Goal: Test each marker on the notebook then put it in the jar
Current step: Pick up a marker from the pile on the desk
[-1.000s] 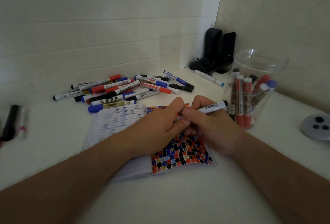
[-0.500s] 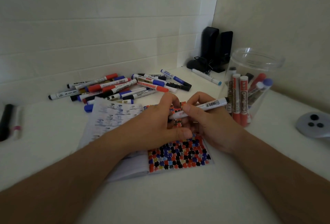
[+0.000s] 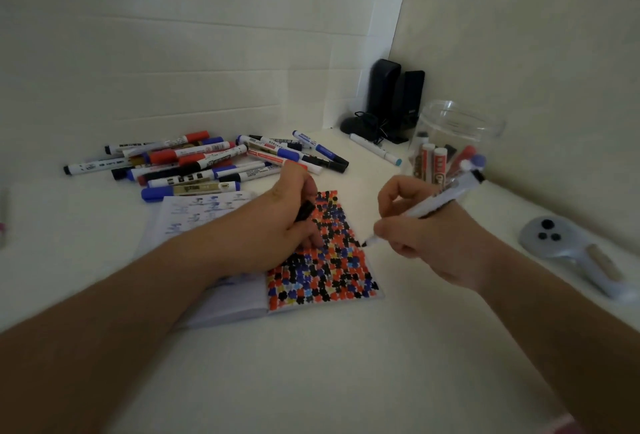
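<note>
An open notebook [image 3: 322, 281] lies in front of me, its right page covered with red, black, blue and yellow blots. My right hand [image 3: 422, 239] grips an uncapped white marker [image 3: 440, 200] like a pen, its black tip just off the page's right edge. My left hand [image 3: 277, 222] rests on the notebook and holds the black cap [image 3: 304, 210] in its curled fingers. A clear jar [image 3: 453, 143] at the back right holds several markers. A pile of markers [image 3: 207, 163] lies behind the notebook.
Two black speakers [image 3: 394, 98] with cables stand in the far corner, and a single white marker with a blue tip [image 3: 375, 149] lies in front of them. A grey handheld device [image 3: 568, 250] lies at the right. Walls close off the back and right.
The hands were together on the capped marker; the cap has come off. My left hand drew back left with the cap, and my right hand swung the marker tip down beside the page.
</note>
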